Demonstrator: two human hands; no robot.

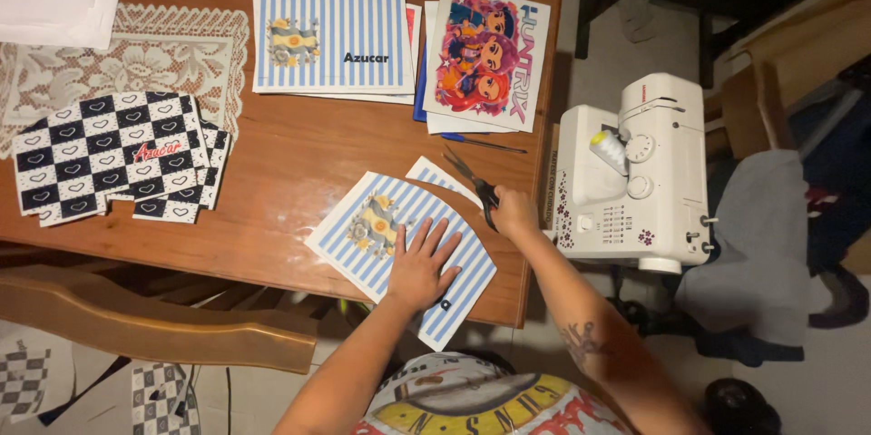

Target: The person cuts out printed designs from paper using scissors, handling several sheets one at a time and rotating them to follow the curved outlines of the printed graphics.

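The striped sheet (381, 235) lies tilted at the near edge of the table (290, 163), one corner hanging past the rim. Bare wood lies open to its left and beyond it, up to the stacks at the far side; a sewing machine (635, 172) stands just off the right edge. The sheet is blue-and-white striped with a small picture in its middle. Your left hand (422, 263) presses flat on it, fingers spread, gripping nothing. Your right hand (514, 213) has its grip closed on the scissors (474, 181), blades parted, pointing away over a striped strip (435, 178).
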